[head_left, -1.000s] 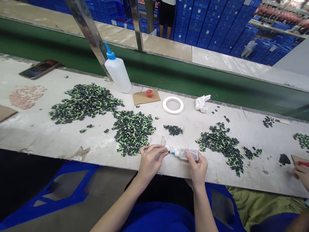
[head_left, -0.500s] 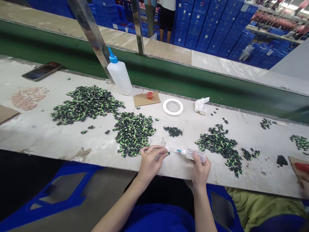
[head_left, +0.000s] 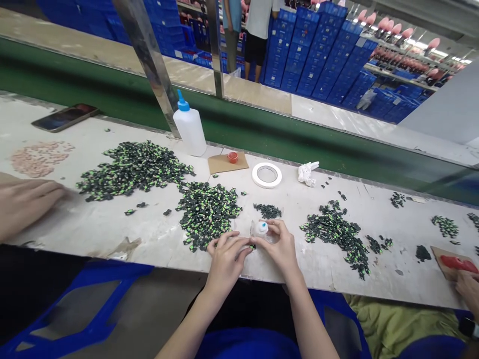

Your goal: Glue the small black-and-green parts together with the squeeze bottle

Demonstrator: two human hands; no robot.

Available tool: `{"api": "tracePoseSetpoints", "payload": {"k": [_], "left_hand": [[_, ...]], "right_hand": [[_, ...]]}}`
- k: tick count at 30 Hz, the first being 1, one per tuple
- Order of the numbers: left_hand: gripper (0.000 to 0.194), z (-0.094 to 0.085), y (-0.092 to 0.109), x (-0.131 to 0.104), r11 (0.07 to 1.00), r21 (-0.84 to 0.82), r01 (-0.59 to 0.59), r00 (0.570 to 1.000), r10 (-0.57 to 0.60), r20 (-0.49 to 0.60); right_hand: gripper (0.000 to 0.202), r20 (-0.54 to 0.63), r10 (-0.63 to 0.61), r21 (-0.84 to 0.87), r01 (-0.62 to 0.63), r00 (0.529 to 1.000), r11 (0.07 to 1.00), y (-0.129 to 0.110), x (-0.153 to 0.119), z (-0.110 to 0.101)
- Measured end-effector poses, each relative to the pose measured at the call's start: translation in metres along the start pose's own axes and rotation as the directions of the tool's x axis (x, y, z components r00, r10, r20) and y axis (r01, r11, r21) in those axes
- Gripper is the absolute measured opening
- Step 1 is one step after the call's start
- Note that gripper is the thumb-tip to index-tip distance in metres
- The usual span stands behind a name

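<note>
My left hand [head_left: 227,253] is closed in a pinch at the bench's front edge, with a small black-and-green piece [head_left: 253,247] at its fingertips. Right beside it, my right hand [head_left: 281,248] curls its fingers around a small squeeze bottle [head_left: 258,229] with a blue tip. The tip now points up towards me, and the bottle's body is mostly hidden. The right thumb reaches close to the small piece; whether it touches it I cannot tell. A heap of black-and-green pieces [head_left: 208,212] lies just left of my hands, and a little pile of black parts [head_left: 268,210] behind them.
At the back stand a large white bottle [head_left: 190,130], a red cup [head_left: 232,157] on cardboard, a tape roll [head_left: 256,175] and crumpled tissue [head_left: 307,173]. More pieces [head_left: 337,232] lie to the right. Other people's hands [head_left: 28,202] show at the left and far right [head_left: 468,288].
My right hand has moved left to meet my left hand, and the bottle's tip has turned from pointing left to pointing up. Another person's hand has appeared at the left.
</note>
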State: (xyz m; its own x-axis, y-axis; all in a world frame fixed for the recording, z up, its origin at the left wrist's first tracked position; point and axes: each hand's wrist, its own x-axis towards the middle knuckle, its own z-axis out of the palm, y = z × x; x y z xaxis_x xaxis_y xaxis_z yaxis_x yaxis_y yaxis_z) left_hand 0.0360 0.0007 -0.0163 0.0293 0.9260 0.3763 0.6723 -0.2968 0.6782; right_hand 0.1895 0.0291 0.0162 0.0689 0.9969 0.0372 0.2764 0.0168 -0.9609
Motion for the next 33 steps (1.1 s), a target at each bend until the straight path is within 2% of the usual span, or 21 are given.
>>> {"api": "tracePoseSetpoints", "payload": {"k": [3,4,6,8,12,15,18,21,24,28,30,33], "left_hand": [[0.013,0.002,0.002,0.0,0.999,0.028,-0.015,1.0,0.016,-0.019],[0.013,0.002,0.002,-0.001,0.999,0.03,-0.022,1.0,0.023,-0.02],[0.017,0.003,0.002,-0.001,0.999,0.025,-0.032,0.999,0.033,-0.015],[0.018,0.004,0.003,-0.002,0.999,0.015,-0.036,0.999,0.036,-0.009],[0.017,0.002,0.005,-0.003,0.999,-0.041,-0.021,1.0,0.022,0.004],[0.018,-0.004,0.009,-0.003,0.99,-0.136,0.024,0.999,-0.019,0.039],[0.017,-0.012,0.016,-0.002,0.967,-0.237,0.095,0.995,-0.083,0.063],[0.014,-0.017,0.025,0.001,0.923,-0.349,0.16,0.987,-0.145,0.068],[0.014,-0.02,0.032,0.003,0.85,-0.475,0.229,0.973,-0.203,0.106],[0.015,-0.02,0.037,0.003,0.734,-0.596,0.327,0.945,-0.252,0.209],[0.016,-0.019,0.037,0.002,0.688,-0.626,0.368,0.93,-0.272,0.247],[0.016,-0.019,0.037,0.001,0.629,-0.652,0.424,0.906,-0.299,0.3]], "right_hand": [[0.064,0.044,-0.034,-0.13,0.039,0.998,0.991,-0.001,0.008,-0.024],[0.061,-0.021,-0.041,-0.188,0.036,0.999,0.981,0.0,0.011,-0.033],[0.042,-0.23,-0.05,-0.296,-0.021,0.972,0.955,0.002,0.02,-0.046],[0.033,-0.338,-0.071,-0.386,-0.07,0.938,0.92,0.006,0.031,-0.05],[0.021,-0.314,-0.062,-0.455,-0.092,0.948,0.886,0.015,0.047,-0.038],[0.014,-0.316,-0.057,-0.431,-0.09,0.947,0.898,0.017,0.049,-0.033],[0.017,-0.329,-0.048,-0.388,-0.088,0.943,0.917,0.013,0.039,-0.038],[0.022,-0.322,0.011,-0.227,-0.088,0.947,0.97,0.002,0.018,-0.044],[0.024,-0.271,0.104,-0.011,-0.111,0.957,0.994,-0.011,-0.006,-0.043],[0.026,-0.194,0.16,0.168,-0.128,0.968,0.977,-0.022,-0.03,-0.037],[0.021,-0.128,0.156,0.19,-0.13,0.979,0.973,-0.025,-0.039,-0.034],[0.014,-0.016,0.075,0.149,-0.071,0.997,0.986,-0.027,-0.05,-0.032]]}}
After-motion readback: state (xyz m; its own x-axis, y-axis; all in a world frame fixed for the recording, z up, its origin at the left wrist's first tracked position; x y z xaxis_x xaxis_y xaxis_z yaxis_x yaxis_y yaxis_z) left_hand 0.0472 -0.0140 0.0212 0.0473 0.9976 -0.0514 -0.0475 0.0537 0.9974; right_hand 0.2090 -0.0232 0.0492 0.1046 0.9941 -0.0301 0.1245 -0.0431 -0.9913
